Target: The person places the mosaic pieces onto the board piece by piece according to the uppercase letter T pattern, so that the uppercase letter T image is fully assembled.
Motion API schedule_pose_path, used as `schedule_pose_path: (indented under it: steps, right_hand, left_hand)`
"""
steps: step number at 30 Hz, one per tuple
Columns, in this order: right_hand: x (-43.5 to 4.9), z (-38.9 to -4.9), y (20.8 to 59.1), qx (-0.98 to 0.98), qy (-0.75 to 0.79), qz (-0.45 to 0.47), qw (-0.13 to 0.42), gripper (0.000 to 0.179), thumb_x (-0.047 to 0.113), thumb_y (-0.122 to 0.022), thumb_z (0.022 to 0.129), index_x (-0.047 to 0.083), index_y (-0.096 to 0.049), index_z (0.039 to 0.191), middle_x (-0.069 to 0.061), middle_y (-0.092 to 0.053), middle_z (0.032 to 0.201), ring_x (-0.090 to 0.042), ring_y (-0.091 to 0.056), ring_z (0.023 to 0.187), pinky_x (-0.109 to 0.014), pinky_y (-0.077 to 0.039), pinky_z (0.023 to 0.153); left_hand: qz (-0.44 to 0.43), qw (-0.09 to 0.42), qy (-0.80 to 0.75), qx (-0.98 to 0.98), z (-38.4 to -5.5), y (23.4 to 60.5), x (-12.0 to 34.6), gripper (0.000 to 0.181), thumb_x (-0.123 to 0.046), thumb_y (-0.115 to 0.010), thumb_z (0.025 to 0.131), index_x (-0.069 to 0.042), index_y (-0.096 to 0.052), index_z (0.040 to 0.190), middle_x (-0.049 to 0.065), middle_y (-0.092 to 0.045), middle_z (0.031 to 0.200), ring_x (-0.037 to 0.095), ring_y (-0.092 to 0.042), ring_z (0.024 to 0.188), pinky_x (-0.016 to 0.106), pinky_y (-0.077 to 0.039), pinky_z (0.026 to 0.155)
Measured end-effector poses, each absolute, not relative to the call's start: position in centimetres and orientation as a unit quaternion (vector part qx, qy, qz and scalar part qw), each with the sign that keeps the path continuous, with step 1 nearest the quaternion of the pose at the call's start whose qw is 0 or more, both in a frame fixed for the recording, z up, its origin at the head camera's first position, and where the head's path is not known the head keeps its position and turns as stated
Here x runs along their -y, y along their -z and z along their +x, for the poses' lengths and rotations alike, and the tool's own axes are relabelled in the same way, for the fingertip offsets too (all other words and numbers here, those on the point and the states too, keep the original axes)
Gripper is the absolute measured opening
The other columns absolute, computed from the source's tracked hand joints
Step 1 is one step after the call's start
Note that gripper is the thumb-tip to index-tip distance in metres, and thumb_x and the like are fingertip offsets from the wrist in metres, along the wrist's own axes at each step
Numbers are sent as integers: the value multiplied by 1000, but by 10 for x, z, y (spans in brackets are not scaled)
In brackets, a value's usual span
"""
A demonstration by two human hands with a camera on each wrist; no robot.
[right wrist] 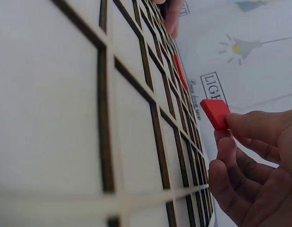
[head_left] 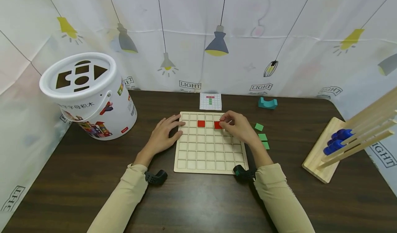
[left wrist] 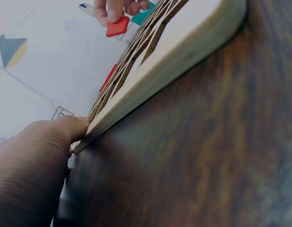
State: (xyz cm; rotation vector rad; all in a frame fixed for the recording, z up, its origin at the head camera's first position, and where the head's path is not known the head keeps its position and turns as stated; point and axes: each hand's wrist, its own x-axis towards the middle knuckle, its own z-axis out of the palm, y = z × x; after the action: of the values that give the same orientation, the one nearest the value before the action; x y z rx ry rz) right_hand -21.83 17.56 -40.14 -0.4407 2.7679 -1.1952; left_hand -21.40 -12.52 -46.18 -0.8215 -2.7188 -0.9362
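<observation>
A light wooden grid board (head_left: 201, 155) lies on the dark table. One red square tile (head_left: 201, 123) sits in a cell of its second row. My right hand (head_left: 237, 126) pinches another red tile (right wrist: 215, 113) between thumb and fingers, held just above the board in the right wrist view. At the board's left edge my left hand (head_left: 164, 134) rests, its fingers and thumb touching the rim. Several green square tiles (head_left: 262, 137) lie to the right of the board. Behind the board is a pattern card (head_left: 211, 101) with a red-and-green T shape.
A white lidded bucket (head_left: 124, 105) with shape cut-outs stands at the left. On the right is a wooden peg stand (head_left: 328, 153) with blue pieces. A teal arched block (head_left: 267, 103) lies at the back, before the lamp-printed cloth (head_left: 242, 67).
</observation>
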Motion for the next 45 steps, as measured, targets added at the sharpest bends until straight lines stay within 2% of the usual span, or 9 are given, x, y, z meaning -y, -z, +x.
schedule_pose_path:
  steps: [14, 25, 31, 45]
  right_hand:
    - [-158, -234, 405, -914, 382, -113, 78, 16, 21, -60, 93, 9, -61, 104, -12, -65, 101, -22, -63, 80, -28, -50, 64]
    - [-148, -240, 407, -914, 373, -134, 85, 15, 16, -59, 92, 5, -62, 102, -13, -65, 97, -22, -62, 79, -27, -49, 63]
    - [-146, -242, 407, -925, 345, -133, 81, 13, 17, -60, 92, 7, -63, 98, -10, -64, 92, -21, -59, 79, -28, -45, 65]
    - [-141, -244, 405, -942, 298, -133, 79, 11, 17, -59, 91, 8, -65, 96, -11, -67, 93, -23, -59, 81, -33, -46, 71]
  left_hand:
    - [-274, 80, 310, 907, -215, 463, 125, 37, -30, -57, 95, -16, -59, 130, 10, -40, 149, 32, -33, 140, 56, -18, 116]
    - [-272, 74, 314, 906, -213, 464, 126, 37, -29, -57, 95, -16, -59, 129, 10, -40, 149, 31, -33, 140, 57, -18, 116]
    - [-273, 78, 311, 907, -214, 462, 125, 37, -29, -57, 95, -16, -59, 129, 11, -40, 149, 32, -33, 140, 57, -18, 116]
    - [-267, 65, 314, 909, -213, 459, 124, 37, -28, -56, 95, -15, -58, 130, 11, -39, 149, 30, -32, 141, 56, -17, 117]
